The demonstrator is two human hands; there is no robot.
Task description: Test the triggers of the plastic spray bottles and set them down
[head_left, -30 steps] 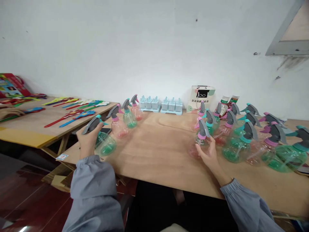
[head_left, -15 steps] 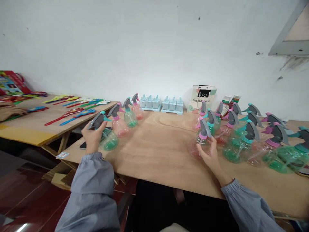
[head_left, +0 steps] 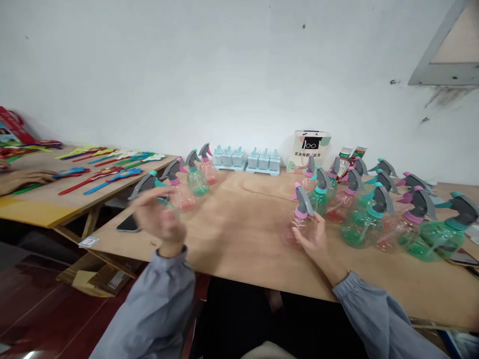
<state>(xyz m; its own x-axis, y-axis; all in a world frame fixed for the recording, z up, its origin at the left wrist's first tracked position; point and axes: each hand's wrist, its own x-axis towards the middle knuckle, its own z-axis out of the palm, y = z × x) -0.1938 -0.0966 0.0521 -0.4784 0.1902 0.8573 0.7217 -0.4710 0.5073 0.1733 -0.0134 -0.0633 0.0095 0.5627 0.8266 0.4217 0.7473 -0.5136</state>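
Observation:
My right hand [head_left: 315, 239] grips a clear pink spray bottle [head_left: 295, 227] with a grey and pink trigger head; it stands on the wooden table [head_left: 247, 239]. Blurred by motion, my left hand [head_left: 160, 222] is open, its fingers stretched out, in front of a green spray bottle [head_left: 144, 185] whose body it mostly hides. A pink spray bottle [head_left: 183, 197], a green one [head_left: 197, 182] and another pink one [head_left: 209, 169] stand in a line behind that hand. Right of my right hand, several pink and green spray bottles [head_left: 361, 227] are grouped.
Two light-blue popsicle mold sets [head_left: 262, 167] and a paper bag [head_left: 309, 154] stand against the wall. A dark phone [head_left: 127, 224] lies at the left edge. On the neighbouring table [head_left: 71, 199], another person's hand [head_left: 26, 182] rests beside colourful hand-shaped toys [head_left: 108, 174].
My left hand has let go of the green spray bottle and moved right and down toward me. My right hand still holds the pink spray bottle. The view has shifted slightly.

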